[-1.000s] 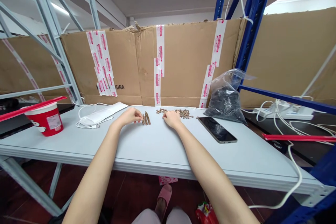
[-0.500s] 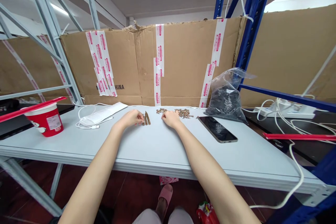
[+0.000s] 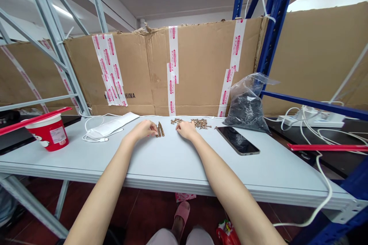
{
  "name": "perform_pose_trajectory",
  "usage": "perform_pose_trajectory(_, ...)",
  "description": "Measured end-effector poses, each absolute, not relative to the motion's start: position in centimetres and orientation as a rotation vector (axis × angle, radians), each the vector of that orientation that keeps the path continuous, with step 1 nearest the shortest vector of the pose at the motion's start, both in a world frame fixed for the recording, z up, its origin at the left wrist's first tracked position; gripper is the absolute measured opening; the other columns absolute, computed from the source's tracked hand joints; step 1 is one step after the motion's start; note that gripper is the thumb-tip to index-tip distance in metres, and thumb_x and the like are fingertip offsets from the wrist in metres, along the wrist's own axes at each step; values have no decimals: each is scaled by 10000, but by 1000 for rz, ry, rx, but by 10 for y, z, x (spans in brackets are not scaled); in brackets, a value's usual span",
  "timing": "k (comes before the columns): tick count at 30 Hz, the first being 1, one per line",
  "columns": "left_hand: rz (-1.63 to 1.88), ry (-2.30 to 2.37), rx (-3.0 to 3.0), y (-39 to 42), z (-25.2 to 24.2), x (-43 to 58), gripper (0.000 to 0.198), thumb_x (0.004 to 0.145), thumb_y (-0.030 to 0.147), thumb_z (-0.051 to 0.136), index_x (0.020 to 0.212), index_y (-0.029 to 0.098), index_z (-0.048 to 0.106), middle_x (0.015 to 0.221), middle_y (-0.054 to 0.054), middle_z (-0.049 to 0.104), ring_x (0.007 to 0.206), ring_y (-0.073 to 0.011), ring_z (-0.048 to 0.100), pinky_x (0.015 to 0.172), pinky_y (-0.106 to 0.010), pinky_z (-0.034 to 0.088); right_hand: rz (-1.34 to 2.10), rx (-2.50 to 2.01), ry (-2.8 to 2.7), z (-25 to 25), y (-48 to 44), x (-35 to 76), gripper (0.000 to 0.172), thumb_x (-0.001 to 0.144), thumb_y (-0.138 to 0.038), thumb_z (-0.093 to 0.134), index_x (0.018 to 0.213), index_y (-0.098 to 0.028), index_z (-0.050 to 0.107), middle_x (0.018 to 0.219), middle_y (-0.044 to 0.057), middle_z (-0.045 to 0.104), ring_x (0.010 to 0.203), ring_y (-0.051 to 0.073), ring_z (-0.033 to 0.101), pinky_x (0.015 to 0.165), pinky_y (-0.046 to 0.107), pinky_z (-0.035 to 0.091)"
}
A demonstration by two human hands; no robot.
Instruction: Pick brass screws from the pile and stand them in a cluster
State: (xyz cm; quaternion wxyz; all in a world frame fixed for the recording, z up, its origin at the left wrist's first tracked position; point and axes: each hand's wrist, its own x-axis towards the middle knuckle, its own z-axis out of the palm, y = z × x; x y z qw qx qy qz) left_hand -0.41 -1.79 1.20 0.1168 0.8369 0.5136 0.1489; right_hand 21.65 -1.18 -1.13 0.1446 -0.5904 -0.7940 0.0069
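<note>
Head view: left hand (image 3: 140, 130) lay curled, fingertips together, just beside small bronze parts (image 3: 160, 129) at 3 o'clock; right hand (image 3: 186, 130) likewise, any pinch unclear.

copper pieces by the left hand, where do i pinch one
Pinch the rightmost copper piece along its long sides from above, using the left hand: the pieces are slim and sit close together, so its free right side looks the easiest opening.

Single head-worn view, looking forward and down across worktop (image 3: 178, 160); left hand (image 3: 140, 130), right hand (image 3: 186, 130) fairly near, cardboard wall (image 3: 201, 65) beyond, pink slipper (image 3: 182, 214) at bottom edge.
</note>
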Motion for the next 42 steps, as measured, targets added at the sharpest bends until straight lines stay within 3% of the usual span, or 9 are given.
perform_pose_trajectory(10,488,1605,2426,-24,19,-14,160,646,288,551,675,160,644,618,-7,636,499,-110,513,556,-226,351,32,-1710,-2308,-12,-10,217,261,797,-172,418,891,-243,650,1025,45,641,970,195,557,942,420,234)
perform_pose_trajectory(18,301,1641,2401,-16,8,-12,266,577,430,636,667,181,659,616,-6,640,600,-135,530,557,-221,325,40,-1710,-2299,-13,-8,217,255,791,-174,430,895,-247,651,1036,44,638,983,197,549,946,430,236)
perform_pose_trajectory(29,285,1611,2229,-7,-1,-25,346,542,491,633,652,167,583,533,10,573,531,-123,491,511,-219,311,40,-1723,-2311,-12,-9,217,231,806,-214,451,921,-250,647,1059,50,631,1004,199,541,948,413,247)
perform_pose_trajectory(36,237,1664,2229,-17,2,-10,481,584,643,547,591,162,540,526,1,544,474,-109,439,477,-229,289,34,-1730,-2298,-11,-10,217,212,795,-235,474,906,-251,653,1044,51,640,985,202,555,922,397,283)
perform_pose_trajectory(42,245,1750,2232,-16,5,-14,398,610,562,546,595,165,541,530,0,553,507,-119,462,505,-229,298,356,-1723,-2223,-1,-16,212,260,701,-434,594,886,-264,660,938,13,664,884,163,583,752,257,383)
